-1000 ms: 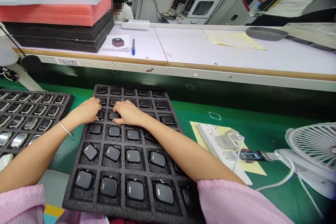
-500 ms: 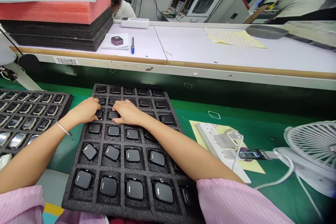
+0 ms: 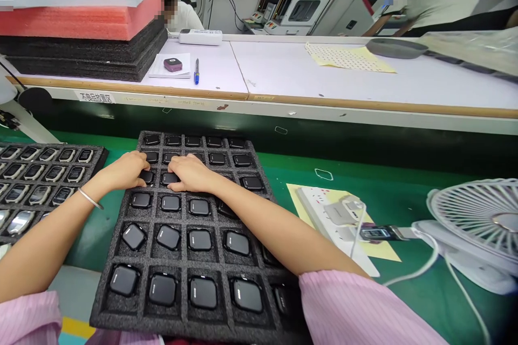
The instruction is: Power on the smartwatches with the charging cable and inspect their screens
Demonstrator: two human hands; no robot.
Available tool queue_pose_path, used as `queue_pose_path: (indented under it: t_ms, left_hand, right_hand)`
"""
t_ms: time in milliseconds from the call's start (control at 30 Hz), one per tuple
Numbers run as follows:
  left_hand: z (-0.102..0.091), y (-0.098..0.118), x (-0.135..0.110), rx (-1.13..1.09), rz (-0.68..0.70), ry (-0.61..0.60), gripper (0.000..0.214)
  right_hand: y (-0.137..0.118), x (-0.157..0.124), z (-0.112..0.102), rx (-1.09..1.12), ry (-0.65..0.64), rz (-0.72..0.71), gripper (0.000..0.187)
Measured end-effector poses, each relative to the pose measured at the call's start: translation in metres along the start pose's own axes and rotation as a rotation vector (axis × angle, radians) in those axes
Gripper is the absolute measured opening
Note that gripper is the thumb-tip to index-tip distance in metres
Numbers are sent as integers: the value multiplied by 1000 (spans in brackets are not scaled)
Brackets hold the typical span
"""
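A black foam tray (image 3: 140,315), split into square compartments, holds black square smartwatch bodies in rows, some sitting turned in their slots. My left hand (image 3: 130,168) is at the tray's left edge, fingers and thumb closed around a smartwatch body (image 3: 146,177) in the first column, third row from the far end. One column over, my right hand (image 3: 192,174) pinches another smartwatch body (image 3: 170,178) between thumb and fingers. Both pieces still sit within their compartments. My right forearm hides part of the tray's right side.
Left stands a second foam tray (image 3: 99,164) with metal-framed watch parts. A power strip (image 3: 319,215) with plugs, a plugged-in device (image 3: 378,233) and a white fan (image 3: 477,221) are at right. Foam sheets (image 3: 81,56) are stacked on the shelf (image 3: 275,78). Two people are beyond.
The whole view has shifted slightly, so everything appears a little further left. Both hands keep the same places on the tray, at the same two smartwatch bodies.
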State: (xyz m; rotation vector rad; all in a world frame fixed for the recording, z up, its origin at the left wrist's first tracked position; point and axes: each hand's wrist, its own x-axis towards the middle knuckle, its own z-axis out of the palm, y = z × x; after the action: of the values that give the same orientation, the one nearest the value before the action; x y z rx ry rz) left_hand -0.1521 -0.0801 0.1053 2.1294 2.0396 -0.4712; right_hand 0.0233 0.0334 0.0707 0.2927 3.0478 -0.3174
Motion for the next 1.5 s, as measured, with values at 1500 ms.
queue_pose_path:
  t_ms: [1500]
  left_hand:
    - [-6,86,68,-143,263,229,33]
  right_hand:
    - [41,-97,-30,-151,-127,237,30]
